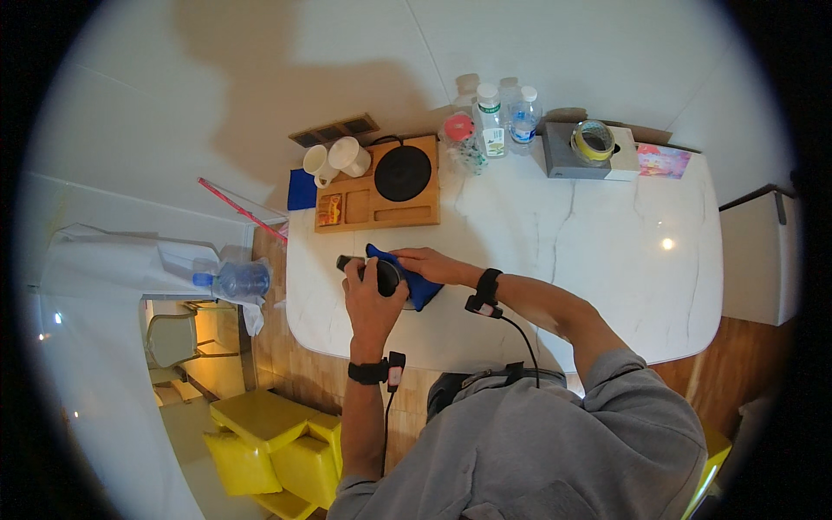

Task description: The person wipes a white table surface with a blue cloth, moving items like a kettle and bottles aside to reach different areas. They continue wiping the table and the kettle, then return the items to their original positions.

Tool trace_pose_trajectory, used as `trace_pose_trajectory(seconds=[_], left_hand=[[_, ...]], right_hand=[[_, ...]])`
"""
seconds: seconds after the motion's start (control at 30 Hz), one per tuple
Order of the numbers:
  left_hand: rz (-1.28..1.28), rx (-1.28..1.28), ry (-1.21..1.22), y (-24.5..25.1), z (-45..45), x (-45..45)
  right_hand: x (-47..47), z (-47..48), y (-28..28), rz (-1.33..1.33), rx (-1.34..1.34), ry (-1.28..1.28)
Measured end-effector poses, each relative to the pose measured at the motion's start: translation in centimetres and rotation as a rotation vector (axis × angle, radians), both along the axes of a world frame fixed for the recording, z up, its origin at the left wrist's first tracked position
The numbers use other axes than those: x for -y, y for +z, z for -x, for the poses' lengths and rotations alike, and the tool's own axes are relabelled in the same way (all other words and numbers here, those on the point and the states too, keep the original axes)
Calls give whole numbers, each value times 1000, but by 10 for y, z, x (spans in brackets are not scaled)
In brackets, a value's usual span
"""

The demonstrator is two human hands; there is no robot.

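My left hand (376,302) grips a dark-lidded kettle (388,278), its fingers over the lid and near the black handle (348,262). A blue cloth (424,290) lies against the kettle's right side. My right hand (432,265) presses the cloth there with its fingers stretched out. Much of the kettle's body is hidden by the hands and the cloth. Beyond them a wooden tray (398,221) carries a round black kettle base (402,173), two white mugs (349,156) and small red and yellow packets (330,210).
On the marble-patterned table (585,260) stand two plastic bottles (492,123), a red-lidded container (460,129) and a grey and white box (565,159) bearing tape rolls (593,142). A folded blue cloth (301,190) lies left of the tray. Yellow seats (273,448) stand below left.
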State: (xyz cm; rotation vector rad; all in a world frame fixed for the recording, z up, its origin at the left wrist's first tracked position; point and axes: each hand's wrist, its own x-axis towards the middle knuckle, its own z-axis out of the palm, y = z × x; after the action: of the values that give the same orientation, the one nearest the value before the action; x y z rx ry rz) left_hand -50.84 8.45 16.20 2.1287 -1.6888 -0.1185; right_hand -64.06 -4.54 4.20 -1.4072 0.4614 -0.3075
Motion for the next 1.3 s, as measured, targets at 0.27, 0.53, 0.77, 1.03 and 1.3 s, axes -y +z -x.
trace_pose_trajectory(seconds=[0.27,0.53,0.77,1.03,1.3], left_hand=[[-36,-167,-268,19,-11,-20],[-114,-224,-339,23,-11,-26],[-88,-243,-326,27,-10,-26],[-128,-169,-196,27,1,-27],[-63,-233,-84,11,6,-32]], right_hand=[[-15,14,-6,3,70,24],[-7,6,-42,81,-34,20],[-16,-4,-44,-9,92,21],[-6,-8,-48,254,-77,-51],[-13,-12,-18,142,71,-148]])
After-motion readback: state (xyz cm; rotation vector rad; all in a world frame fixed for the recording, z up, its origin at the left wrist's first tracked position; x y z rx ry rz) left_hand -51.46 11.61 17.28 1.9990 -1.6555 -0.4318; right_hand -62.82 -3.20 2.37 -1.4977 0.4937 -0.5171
